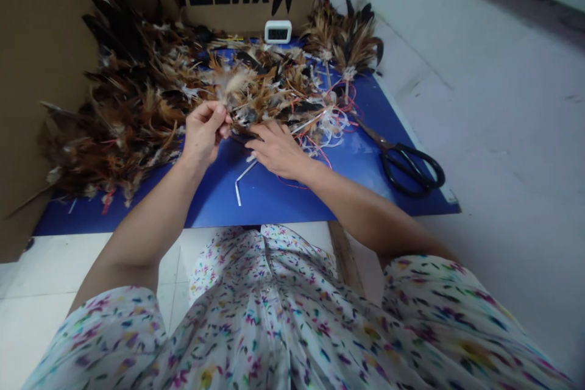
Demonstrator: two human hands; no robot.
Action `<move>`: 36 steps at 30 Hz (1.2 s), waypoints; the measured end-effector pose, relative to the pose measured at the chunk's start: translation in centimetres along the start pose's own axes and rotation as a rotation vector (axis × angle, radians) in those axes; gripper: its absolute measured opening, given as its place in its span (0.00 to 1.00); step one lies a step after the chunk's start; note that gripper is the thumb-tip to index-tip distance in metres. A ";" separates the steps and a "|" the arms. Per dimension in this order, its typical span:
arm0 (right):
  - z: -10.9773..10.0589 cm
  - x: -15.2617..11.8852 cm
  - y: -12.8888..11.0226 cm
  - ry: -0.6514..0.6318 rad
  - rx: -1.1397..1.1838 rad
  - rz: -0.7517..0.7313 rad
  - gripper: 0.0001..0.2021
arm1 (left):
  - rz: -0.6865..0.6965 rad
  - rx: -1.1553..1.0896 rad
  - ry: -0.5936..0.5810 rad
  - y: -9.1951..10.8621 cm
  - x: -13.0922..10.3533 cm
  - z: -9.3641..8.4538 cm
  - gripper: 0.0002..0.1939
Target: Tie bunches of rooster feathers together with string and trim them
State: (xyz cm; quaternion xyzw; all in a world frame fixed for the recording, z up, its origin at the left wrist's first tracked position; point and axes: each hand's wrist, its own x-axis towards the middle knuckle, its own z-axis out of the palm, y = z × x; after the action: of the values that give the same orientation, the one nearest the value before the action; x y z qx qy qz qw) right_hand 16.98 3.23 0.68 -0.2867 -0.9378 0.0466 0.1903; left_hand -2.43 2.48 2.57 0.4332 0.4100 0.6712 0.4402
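Observation:
My left hand (203, 128) is closed in a pinch, thumb against fingers, on a feather at the near side of the feather pile (150, 94). A pale fluffy feather (237, 84) stands just beyond its fingertips. Beside it, my right hand (280, 151) reaches in from the right, palm down, its fingers around a dark brown feather (241, 133). What lies under the palm is hidden. Red string (326, 155) and a tangle of white plastic strips (333, 125) lie right of this hand. A bent white strip (238, 189) rests on the blue board (214, 213) below.
Black-handled scissors (411, 170) lie at the board's right, blades toward the pile. Tied feather bunches (347, 42) lie at the back right. A small white digital clock (278, 31) stands before a cardboard box (228, 18), whose side (41, 42) also bounds the left.

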 end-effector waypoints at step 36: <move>-2.2 0.4 3.6 0.493 0.817 0.289 0.07 | -0.356 -0.049 -0.130 0.2 -1.3 1.0 0.17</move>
State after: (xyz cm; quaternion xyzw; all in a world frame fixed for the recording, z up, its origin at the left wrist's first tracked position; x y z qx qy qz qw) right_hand 19.40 6.39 2.18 -0.3185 -0.7206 0.3670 0.4946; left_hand -1.18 1.39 2.74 0.3854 0.4342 0.5631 0.5881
